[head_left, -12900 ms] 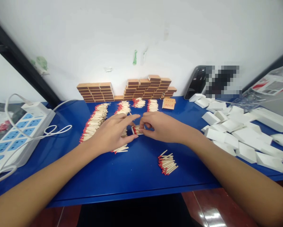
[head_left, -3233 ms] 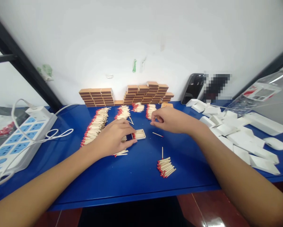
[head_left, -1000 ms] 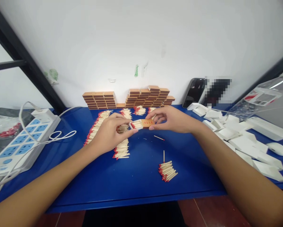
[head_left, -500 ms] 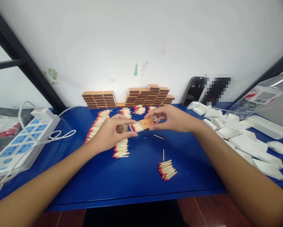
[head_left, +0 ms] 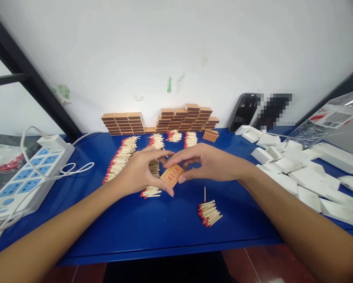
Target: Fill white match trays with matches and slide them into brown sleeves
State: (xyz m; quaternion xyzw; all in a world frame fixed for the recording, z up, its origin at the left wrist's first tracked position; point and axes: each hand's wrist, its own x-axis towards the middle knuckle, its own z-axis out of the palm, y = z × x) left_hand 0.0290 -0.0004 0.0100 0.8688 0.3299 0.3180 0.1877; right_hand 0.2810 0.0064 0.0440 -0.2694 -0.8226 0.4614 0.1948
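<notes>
Both my hands hold one closed tan matchbox (head_left: 172, 175) with red print just above the blue table (head_left: 152, 220). My left hand (head_left: 141, 171) pinches its left end between thumb and fingers. My right hand (head_left: 207, 163) grips its right end the same way. Rows of red-tipped matches (head_left: 120, 158) lie behind my left hand. A small loose bundle of matches (head_left: 209, 212) rests near the table's front, below my right hand.
Stacks of tan matchboxes (head_left: 164, 120) line the wall, with one lone matchbox (head_left: 210, 135) in front. White inner trays (head_left: 294, 173) are piled at the right. A power strip (head_left: 26, 173) with cables sits at the left. A dark phone (head_left: 245, 112) leans on the wall.
The tray of matches has slid fully into the tan sleeve, so the box is now closed. Both hands have lowered it toward me, closer to the table.
</notes>
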